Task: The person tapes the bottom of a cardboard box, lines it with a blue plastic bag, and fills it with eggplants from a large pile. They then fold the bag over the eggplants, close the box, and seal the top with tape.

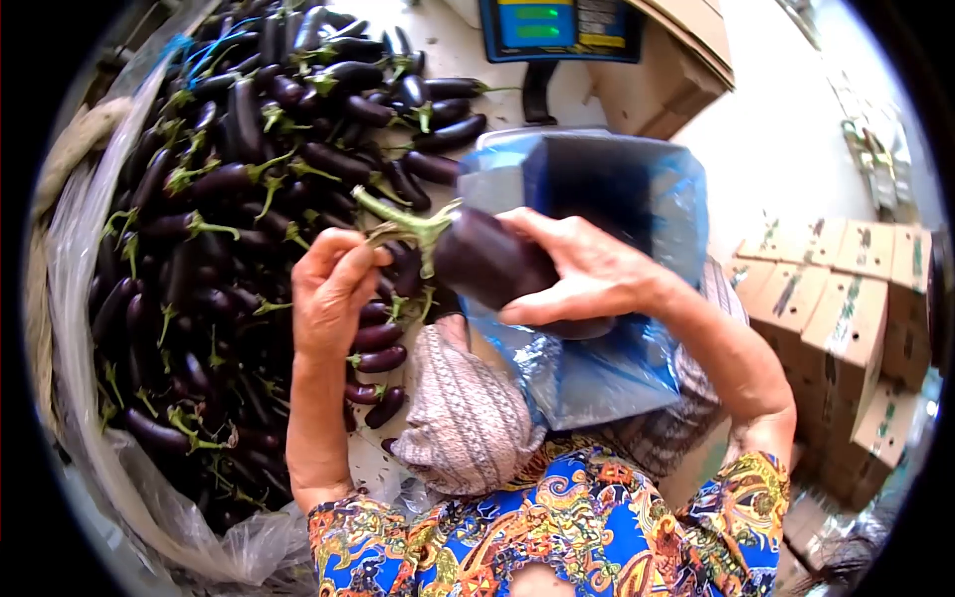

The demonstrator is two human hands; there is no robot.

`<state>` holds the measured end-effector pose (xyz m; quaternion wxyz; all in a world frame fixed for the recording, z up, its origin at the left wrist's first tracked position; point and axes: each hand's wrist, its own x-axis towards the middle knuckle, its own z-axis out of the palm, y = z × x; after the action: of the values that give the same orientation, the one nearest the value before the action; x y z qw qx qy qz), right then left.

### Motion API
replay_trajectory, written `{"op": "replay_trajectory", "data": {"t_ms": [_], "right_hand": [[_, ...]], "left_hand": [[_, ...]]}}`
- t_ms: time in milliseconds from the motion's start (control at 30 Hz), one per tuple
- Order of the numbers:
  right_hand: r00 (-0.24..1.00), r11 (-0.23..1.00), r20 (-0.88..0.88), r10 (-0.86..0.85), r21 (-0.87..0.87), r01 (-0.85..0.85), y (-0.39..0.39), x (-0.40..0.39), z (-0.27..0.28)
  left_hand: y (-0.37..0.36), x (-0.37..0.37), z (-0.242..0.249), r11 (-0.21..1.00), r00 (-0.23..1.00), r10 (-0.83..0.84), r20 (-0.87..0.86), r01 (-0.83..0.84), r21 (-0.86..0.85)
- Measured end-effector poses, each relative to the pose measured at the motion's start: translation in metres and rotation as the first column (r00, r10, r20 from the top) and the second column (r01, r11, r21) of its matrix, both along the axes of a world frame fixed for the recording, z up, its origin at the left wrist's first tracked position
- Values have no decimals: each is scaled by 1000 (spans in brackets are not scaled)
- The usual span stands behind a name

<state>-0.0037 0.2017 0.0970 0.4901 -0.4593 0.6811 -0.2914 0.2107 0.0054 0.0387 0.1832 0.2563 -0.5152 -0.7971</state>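
Note:
A large dark purple eggplant [494,261] with a green stem is held up by my right hand [587,264], thumb below and fingers above. Its stem points up and left. My left hand [333,284] is closed, thumb and forefinger pinching a brownish, dry-looking strip of the calyx [393,232] beside the stem. Beneath the eggplant and right hand stands a box lined with blue plastic film [607,383], its mouth facing up; the inside is in dark shadow. To the left spreads a big heap of eggplants [219,249] with green stems.
Clear plastic sheeting [80,259] borders the heap on the left. Behind the lined box is a scale display [562,30] with green digits, beside a cardboard box [652,85]. Stacked cardboard cartons [841,318] stand at right. A knee in patterned cloth [468,418] is close below.

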Motion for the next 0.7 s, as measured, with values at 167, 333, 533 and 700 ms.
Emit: {"op": "replay_trajectory", "data": {"t_ms": [167,333,533,700], "right_hand": [[832,900,342,-436,148,411,91,-30,25],[651,778,445,-616,214,591,130,-23,-1],[644,757,425,-636,180,628,125,3,-5],[836,856,306,-456,-106,505,71,19,8]], "left_hand": [[-7,65,-82,787,861,-121,494,386,-481],[24,96,-119,526,674,-135,726,670,-524],[39,20,-9,932,899,-315,305,354,-80],[86,-61,53,897,900,-430,69,435,-82]]}}
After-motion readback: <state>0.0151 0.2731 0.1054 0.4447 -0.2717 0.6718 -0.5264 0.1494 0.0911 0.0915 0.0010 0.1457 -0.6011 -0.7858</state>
